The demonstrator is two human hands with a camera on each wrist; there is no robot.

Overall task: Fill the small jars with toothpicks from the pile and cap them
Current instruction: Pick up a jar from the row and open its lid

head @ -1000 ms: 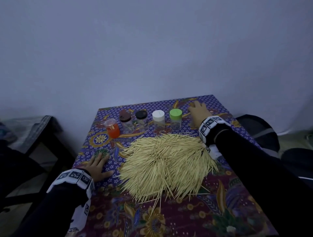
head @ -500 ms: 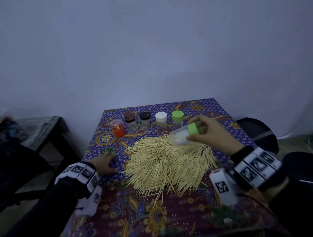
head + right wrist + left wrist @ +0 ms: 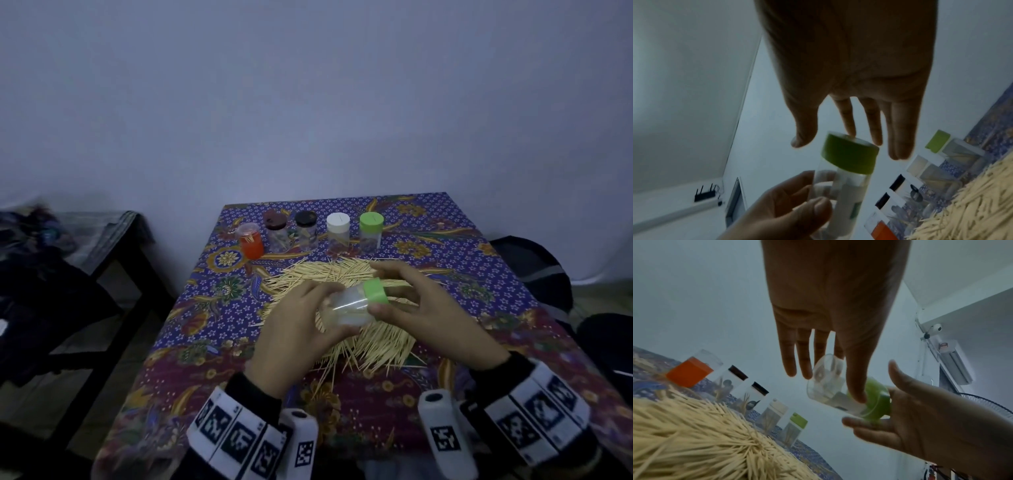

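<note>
A: Two hands on one jar now — a sec ago the left hand [image 3: 294,329] lay flat on the tablecloth [image 3: 445,240]; it's come up to take the clear jar [image 3: 346,310] by its base, held sideways above the toothpick pile [image 3: 342,308].

B: And the right hand [image 3: 428,308]?

A: It fetched that jar from the far right of the table, approx 1 s back. Thumb and fingertips now pinch the green cap [image 3: 376,291]; other fingers loosely spread. Left thumb and fingers curl round the jar body.

B: So uncapping's next, prob.

A: Looks it. Cap's on, jar looks near empty, so filling hasn't begun on this one.

B: Room & surface?

A: Plain pale wall [image 3: 308,102], dark side table [image 3: 102,240] at left. Batik-print cloth, pile in the middle. Back row: orange-based jar [image 3: 251,240], brown-lidded jar [image 3: 276,231], black-lidded jar [image 3: 306,230], white-lidded jar [image 3: 338,233], green-lidded jar [image 3: 371,230], all standing, apart from the hands.
</note>
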